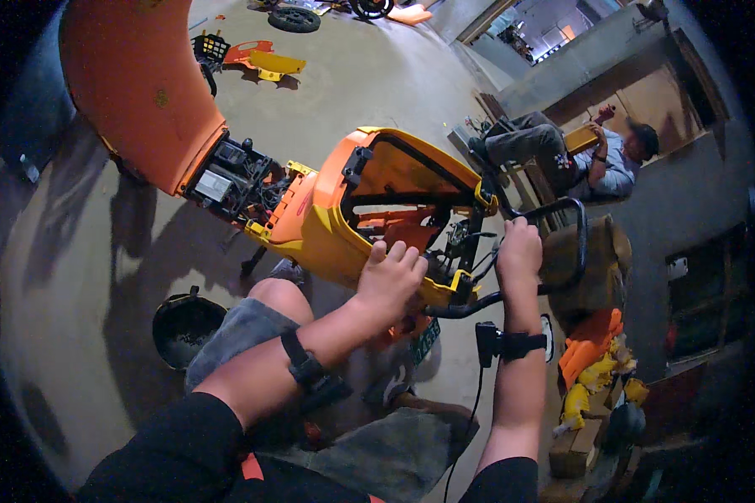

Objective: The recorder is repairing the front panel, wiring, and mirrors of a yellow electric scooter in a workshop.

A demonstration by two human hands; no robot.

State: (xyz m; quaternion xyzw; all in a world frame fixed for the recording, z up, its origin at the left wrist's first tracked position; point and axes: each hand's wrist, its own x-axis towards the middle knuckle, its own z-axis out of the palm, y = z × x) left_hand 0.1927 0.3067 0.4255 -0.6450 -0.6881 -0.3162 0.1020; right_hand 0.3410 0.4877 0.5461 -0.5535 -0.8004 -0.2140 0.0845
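Note:
A partly stripped orange and yellow scooter (315, 243) lies across the view in front of me, its body cover (331, 226) framing an open cavity with wires and a black frame inside. My left hand (393, 281) is closed over the cover's near yellow edge, fingers curled. On the right, my right hand (520, 245) makes a fist beside the black tubular rear rack (582, 243). Thin black cables (483, 270) run close to that fist; what it holds is hidden. Each wrist wears a black strap with a small device.
Orange and yellow panels (273, 64) and a loose wheel (294, 19) lie on the floor beyond. A black round basin (184, 329) stands at left. Another person (600, 159) sits at the far right holding a yellow box-like object. Cardboard boxes (572, 453) and bagged parts line the right wall.

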